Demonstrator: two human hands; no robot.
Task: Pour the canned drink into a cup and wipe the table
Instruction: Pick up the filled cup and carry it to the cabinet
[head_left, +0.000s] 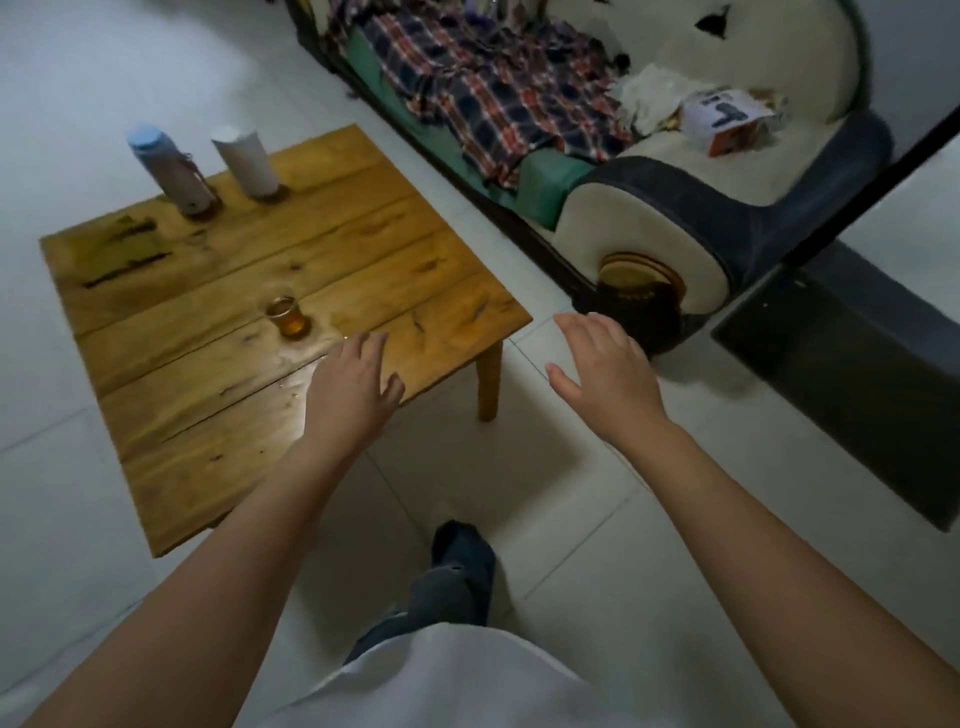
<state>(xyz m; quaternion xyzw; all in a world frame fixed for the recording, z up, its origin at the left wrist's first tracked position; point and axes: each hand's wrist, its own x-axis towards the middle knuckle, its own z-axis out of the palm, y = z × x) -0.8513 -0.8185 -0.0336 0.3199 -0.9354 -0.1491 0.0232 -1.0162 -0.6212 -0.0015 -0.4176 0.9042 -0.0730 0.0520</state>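
A low wooden desk (249, 291) stands on a pale tiled floor (571, 519). Near the middle of the desk there is a small glass cup (287, 316) with an amber drink inside; it stands upright. The wood beside the cup, toward the near edge, looks wet and shiny. At the far edge of the desk two bottles stand side by side: a flask (171, 169) with a light blue cap on the left, and a white bottle (245, 161) on the right. I cannot see a can or a cloth.

The left hand (353, 384) is over the near right part of the desk, palm down, with the fingers spread and straight. It holds nothing; I cannot tell if it touches the wood. The right hand (605, 374) is in the air past the desk corner, above the floor, also flat with loose fingers, and it holds nothing.

To the right there is a sofa (675, 218) with a plaid cloth (493, 88) and a small box (727, 122) on it. Below, a dark sock (462, 566) and a white shirt (441, 686) of the person are seen.
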